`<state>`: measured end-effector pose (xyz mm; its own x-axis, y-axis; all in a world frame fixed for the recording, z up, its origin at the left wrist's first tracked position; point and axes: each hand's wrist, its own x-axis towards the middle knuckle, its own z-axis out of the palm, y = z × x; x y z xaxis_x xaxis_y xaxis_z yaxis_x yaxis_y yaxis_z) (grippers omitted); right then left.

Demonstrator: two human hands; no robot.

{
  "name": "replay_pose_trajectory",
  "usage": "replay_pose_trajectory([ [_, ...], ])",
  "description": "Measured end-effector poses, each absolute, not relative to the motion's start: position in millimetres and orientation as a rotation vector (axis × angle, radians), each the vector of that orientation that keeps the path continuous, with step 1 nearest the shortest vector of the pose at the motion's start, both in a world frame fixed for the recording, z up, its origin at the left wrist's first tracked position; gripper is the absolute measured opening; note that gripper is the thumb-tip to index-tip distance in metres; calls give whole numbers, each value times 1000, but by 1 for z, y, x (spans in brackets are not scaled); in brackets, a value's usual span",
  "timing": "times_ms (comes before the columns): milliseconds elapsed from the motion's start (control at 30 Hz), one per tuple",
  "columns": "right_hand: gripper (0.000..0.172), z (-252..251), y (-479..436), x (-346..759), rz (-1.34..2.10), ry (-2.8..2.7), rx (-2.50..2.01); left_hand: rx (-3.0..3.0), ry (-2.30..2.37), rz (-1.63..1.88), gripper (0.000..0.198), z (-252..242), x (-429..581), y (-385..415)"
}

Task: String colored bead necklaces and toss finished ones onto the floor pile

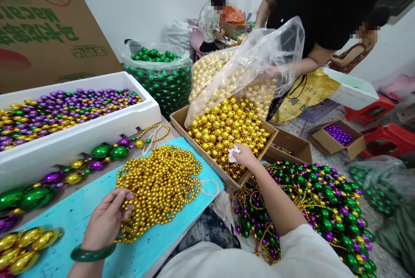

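My left hand (pixel 108 218), with a green bangle on its wrist, rests on the near edge of a heap of small gold bead strands (pixel 160 185) lying on a turquoise board (pixel 81 215); its fingers pinch some strands. My right hand (pixel 241 155) reaches into a cardboard box (pixel 181 119) full of large gold balls (pixel 227 129), with a taped fingertip touching the balls. Whether it holds a ball is hidden. Across the box, a person in black tips a clear plastic bag of gold balls (pixel 246 70) over it.
A white foam tray (pixel 81 133) of purple, gold and green beads stands at left. Large bead strands (pixel 97 157) lie beside the board. A bag of green balls (pixel 158 77) stands behind. A pile of mixed necklaces (pixel 324 204) lies at right. Red stools and small boxes sit on the floor.
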<state>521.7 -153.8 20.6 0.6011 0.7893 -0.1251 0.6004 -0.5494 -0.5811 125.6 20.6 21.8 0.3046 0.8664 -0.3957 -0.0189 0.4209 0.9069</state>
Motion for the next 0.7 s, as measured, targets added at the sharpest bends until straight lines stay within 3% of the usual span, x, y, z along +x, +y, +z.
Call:
replay_pose_trajectory([
  [333, 21, 18, -159, 533, 397, -878, -2162, 951, 1123, 731, 45, 22, 124, 20],
  [567, 19, 38, -164, 612, 81, -422, -1968, 899, 1192, 712, 53, 23, 125, 21],
  [700, 10, 34, -164, 661, -33, -191, -1836, 903, 1203, 704, 48, 21, 124, 23],
])
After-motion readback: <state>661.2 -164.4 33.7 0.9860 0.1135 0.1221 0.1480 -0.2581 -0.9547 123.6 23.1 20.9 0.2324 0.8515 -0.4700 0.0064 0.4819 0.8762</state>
